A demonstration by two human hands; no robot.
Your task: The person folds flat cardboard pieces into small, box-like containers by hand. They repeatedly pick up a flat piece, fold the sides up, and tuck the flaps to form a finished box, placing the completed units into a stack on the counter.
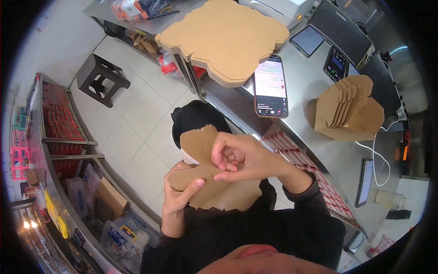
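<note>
A partly folded brown cardboard food box (226, 194) is held in front of my body, with some flaps raised and a jagged lower edge. My left hand (180, 192) grips its left side, thumb on the near face and fingers behind. Curled in at the box's upper corner is my right hand (239, 157), its thumb and fingers pinching where two flaps meet. Its fingertips partly cover that joint. Beyond the hands, a thick stack of flat cardboard blanks (223, 36) overhangs the table edge. Several folded boxes (346, 109) stand nested together on the right.
On the steel table (303, 73) lie a lit phone (271, 86), other devices and a white cable (383, 160). A dark screen (340, 29) stands at the back. A brown plastic stool (100, 77) is on the tiled floor, and loaded shelves (68, 141) line the left.
</note>
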